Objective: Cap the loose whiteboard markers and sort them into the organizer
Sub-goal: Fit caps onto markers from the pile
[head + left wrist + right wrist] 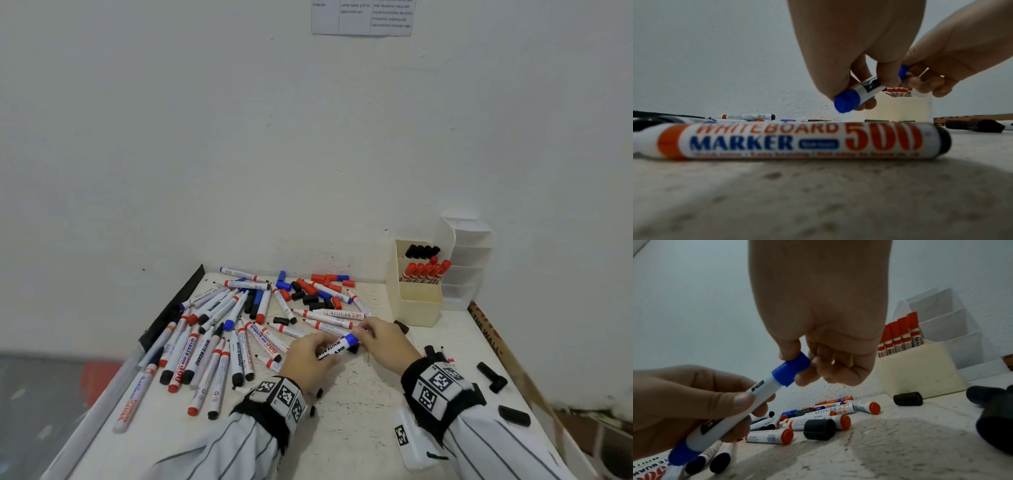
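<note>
Head view: a blue whiteboard marker point(337, 347) is held just above the table point(359, 428), between the two hands, in front of the person. Its long axis runs from lower left to upper right, tilted slightly upward toward the right. The barrel is gripped by the left hand point(308, 359), fingers curled around it, with the blue tail plug point(846, 100) left exposed. The blue cap point(791, 369), at the right end, is pinched by the thumb and fingers of the right hand point(383, 342). The cap appears seated on the barrel, though whether it is fully pressed home cannot be told. The cream organizer point(414, 301) stands beyond and to the right, nearer the right hand, with red markers point(424, 270) and black ones upright in its rear compartments. Its front compartment appears unfilled. Uncapped markers and loose caps are scattered to the left.
</note>
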The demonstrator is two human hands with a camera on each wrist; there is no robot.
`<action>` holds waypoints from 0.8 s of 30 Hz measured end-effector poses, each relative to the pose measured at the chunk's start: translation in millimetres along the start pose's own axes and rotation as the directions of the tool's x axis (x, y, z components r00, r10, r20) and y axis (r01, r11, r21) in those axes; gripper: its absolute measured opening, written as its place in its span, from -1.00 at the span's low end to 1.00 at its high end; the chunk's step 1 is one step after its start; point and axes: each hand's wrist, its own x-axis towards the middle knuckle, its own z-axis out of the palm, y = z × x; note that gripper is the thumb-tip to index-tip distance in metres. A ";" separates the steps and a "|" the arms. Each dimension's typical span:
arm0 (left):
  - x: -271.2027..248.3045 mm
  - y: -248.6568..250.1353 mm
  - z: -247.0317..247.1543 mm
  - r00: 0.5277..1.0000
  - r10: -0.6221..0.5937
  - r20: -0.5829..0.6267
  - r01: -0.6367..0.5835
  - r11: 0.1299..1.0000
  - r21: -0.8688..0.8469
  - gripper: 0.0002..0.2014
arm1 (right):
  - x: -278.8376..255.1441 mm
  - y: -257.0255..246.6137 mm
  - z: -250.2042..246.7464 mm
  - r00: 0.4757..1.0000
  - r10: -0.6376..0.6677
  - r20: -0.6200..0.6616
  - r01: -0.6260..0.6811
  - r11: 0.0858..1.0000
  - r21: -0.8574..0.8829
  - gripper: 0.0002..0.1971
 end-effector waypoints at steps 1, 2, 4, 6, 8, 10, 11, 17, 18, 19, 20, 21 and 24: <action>-0.5 0.6 0.1 1.000 0.005 -0.006 -0.005 1.000 0.007 -0.74 | -1.0 -0.2 0.2 1.000 0.004 -0.001 -0.004 1.000 0.005 -0.85; -0.8 0.8 0.5 1.000 0.012 -0.010 -0.012 1.000 0.014 -0.76 | -1.8 -0.3 0.6 1.000 0.000 0.001 0.000 1.000 0.016 -0.86; -1.4 0.5 1.0 1.000 0.007 -0.005 -0.007 1.000 0.027 -0.79 | -4.0 -1.0 1.2 1.000 -0.019 0.015 0.017 0.997 0.072 -0.93; -1.4 -0.1 1.0 1.000 -0.019 0.010 0.019 0.999 0.032 -0.82 | -5.8 -1.6 1.9 0.999 -0.029 0.032 0.025 0.992 0.126 -0.91; -1.3 0.0 0.5 0.999 -0.032 0.017 0.032 0.999 0.002 -0.86 | -6.7 -1.2 2.9 0.999 -0.012 0.042 0.005 0.987 0.159 -0.84; -1.5 0.6 0.6 0.999 -0.026 0.024 0.026 1.000 -0.005 -0.84 | -6.7 0.6 4.3 0.999 0.024 0.032 -0.031 0.974 0.225 -0.79; -1.4 0.6 0.8 0.999 -0.018 0.030 0.018 1.000 -0.007 -0.81 | -6.4 1.9 4.8 0.999 0.040 0.024 -0.045 0.964 0.263 -0.77; 1.1 -1.8 1.7 1.000 -0.006 0.029 0.006 1.000 -0.002 -0.77 | -0.4 7.2 10.4 0.997 0.064 -0.039 -0.041 0.904 0.426 -0.85; 0.9 -2.0 1.5 1.000 -0.002 0.020 0.003 1.000 -0.009 -0.79 | 0.5 7.1 11.5 0.997 0.060 -0.052 -0.033 0.909 0.416 -0.87; 0.7 -2.0 1.4 1.000 0.005 0.016 -0.005 1.000 -0.018 -0.81 | 1.7 7.4 12.6 0.996 0.058 -0.061 -0.029 0.917 0.397 -0.87; 0.5 -1.9 1.8 1.000 0.014 0.021 -0.013 1.000 -0.027 -0.83 | 2.4 7.4 13.6 0.996 0.065 -0.067 -0.036 0.926 0.376 -0.83; 0.3 -1.5 2.7 0.999 0.023 0.030 -0.022 0.999 -0.035 -0.85 | 3.4 7.4 14.5 0.995 0.075 -0.071 -0.045 0.933 0.356 -0.77; -0.5 0.0 3.6 0.999 0.018 0.027 -0.017 0.999 -0.043 -0.91 | 5.8 7.8 15.9 0.990 0.115 -0.076 -0.094 0.966 0.241 -0.63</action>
